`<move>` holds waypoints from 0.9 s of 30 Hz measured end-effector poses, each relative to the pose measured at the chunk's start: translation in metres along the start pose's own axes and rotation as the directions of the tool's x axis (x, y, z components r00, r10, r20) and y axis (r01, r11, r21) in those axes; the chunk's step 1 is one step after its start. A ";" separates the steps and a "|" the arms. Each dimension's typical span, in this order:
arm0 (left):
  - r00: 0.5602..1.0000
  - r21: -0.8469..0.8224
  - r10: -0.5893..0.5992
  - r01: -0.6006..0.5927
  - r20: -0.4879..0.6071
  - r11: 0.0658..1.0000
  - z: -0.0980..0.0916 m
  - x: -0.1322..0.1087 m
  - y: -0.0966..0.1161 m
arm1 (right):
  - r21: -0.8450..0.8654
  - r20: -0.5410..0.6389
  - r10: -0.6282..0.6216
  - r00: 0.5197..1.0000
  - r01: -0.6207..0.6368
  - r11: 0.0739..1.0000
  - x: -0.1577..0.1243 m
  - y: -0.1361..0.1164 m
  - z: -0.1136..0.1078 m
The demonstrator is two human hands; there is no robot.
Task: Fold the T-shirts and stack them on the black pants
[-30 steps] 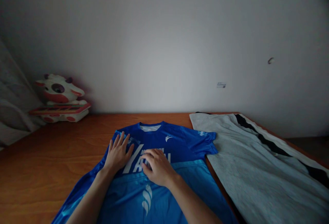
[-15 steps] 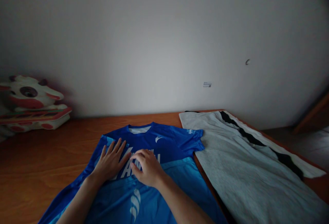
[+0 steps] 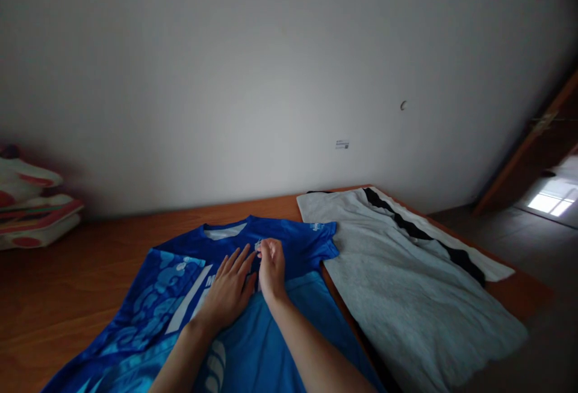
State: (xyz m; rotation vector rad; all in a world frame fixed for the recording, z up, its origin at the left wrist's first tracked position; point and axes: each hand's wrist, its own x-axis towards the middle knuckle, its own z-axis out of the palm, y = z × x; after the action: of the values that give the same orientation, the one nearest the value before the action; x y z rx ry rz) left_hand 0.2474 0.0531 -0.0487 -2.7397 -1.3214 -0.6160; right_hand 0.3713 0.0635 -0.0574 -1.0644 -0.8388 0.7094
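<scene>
Head view: the blue jersey point(image 3: 301, 245) lies front-up on the wooden tabletop point(image 3: 90, 248), collar towards the wall, with its left edge folded inward so a patterned panel shows. Your left hand point(image 3: 229, 289) lies flat on the chest lettering, palm down and fingers stretched out. Your right hand point(image 3: 271, 268) sits just beside it, its fingertips point(image 3: 263, 247) drawn together on the cloth below the collar; whether they pinch a fold cannot be told. A grey shirt point(image 3: 397, 278) with a black-and-white stripe lies at the jersey's right sleeve. A red-and-white toy point(image 3: 31, 212) stands far left.
</scene>
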 end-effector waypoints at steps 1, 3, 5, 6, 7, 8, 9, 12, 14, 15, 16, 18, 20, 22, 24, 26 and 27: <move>1.000 -0.025 0.007 -0.008 -0.026 1.000 -0.002 0.000 -0.001 | -0.015 0.003 -0.018 1.000 0.018 1.000 0.002 -0.002 -0.001; 0.998 -0.072 0.019 -0.023 -0.055 0.997 -0.006 0.000 0.000 | -0.073 -0.007 -0.078 0.997 0.077 0.994 0.009 -0.011 -0.006; 0.998 -0.107 0.021 -0.027 -0.056 0.994 -0.012 0.000 0.004 | -0.210 -0.058 -0.191 0.980 0.175 0.962 0.021 -0.024 -0.018; 0.998 -0.123 0.019 -0.025 -0.052 0.992 -0.015 0.000 0.007 | -0.329 -0.085 -0.261 0.962 0.220 0.918 0.029 -0.031 -0.027; 0.999 -0.140 0.016 -0.023 -0.047 0.990 -0.017 0.000 0.010 | -0.474 -0.105 -0.335 0.936 0.250 0.845 0.036 -0.038 -0.036; 0.999 -0.159 0.015 -0.022 -0.040 0.987 -0.019 0.000 0.012 | -0.635 -0.102 -0.383 0.918 0.236 0.735 0.044 -0.045 -0.047; 0.999 -0.179 0.016 -0.022 -0.034 0.984 -0.020 0.000 0.014 | -0.771 -0.113 -0.390 0.914 0.166 0.614 0.050 -0.050 -0.059; 1.000 -0.234 0.019 -0.022 -0.016 0.972 -0.022 0.000 0.017 | -0.870 -0.212 -0.356 0.910 -0.010 0.493 0.063 -0.056 -0.089; 1.000 -0.260 0.006 -0.011 -0.019 0.965 -0.023 -0.001 0.017 | -0.879 -0.275 -0.311 0.910 -0.107 0.465 0.066 -0.052 -0.103; 1.000 -0.272 -0.004 -0.003 -0.024 0.962 -0.023 -0.001 0.017 | -0.883 -0.295 -0.287 0.911 -0.145 0.446 0.066 -0.049 -0.108; 1.000 -0.284 -0.013 0.004 -0.028 0.959 -0.023 -0.001 0.017 | -0.887 -0.304 -0.264 0.915 -0.172 0.428 0.067 -0.046 -0.112; 0.999 -0.305 -0.028 0.017 -0.032 0.952 -0.023 -0.001 0.017 | -0.898 -0.295 -0.227 0.928 -0.187 0.399 0.067 -0.042 -0.117; 0.999 -0.323 -0.035 0.024 -0.027 0.946 -0.024 -0.001 0.017 | -0.906 -0.267 -0.203 0.942 -0.174 0.387 0.068 -0.040 -0.118; 0.999 -0.346 -0.042 0.030 -0.027 0.938 -0.024 -0.001 0.017 | -0.909 -0.222 -0.184 0.957 -0.135 0.395 0.070 -0.040 -0.116; 0.998 -0.392 -0.058 0.041 -0.032 0.919 -0.025 -0.001 0.018 | -0.908 -0.153 -0.183 0.971 -0.064 0.415 0.071 -0.043 -0.110; 0.993 -0.492 -0.114 0.085 -0.030 0.866 -0.025 0.000 0.022 | -0.865 -0.013 -0.227 0.974 0.103 0.491 0.069 -0.046 -0.100; 0.986 -0.572 -0.165 0.126 -0.016 0.811 -0.025 0.000 0.024 | -0.806 0.099 -0.249 0.963 0.224 0.548 0.067 -0.048 -0.093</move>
State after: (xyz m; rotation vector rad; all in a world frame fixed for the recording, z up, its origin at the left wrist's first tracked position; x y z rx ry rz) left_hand 0.2576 0.0331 -0.0226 -3.0263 -1.5493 -1.2979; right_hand 0.4897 0.0610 -0.0200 -1.7353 -1.3162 0.0147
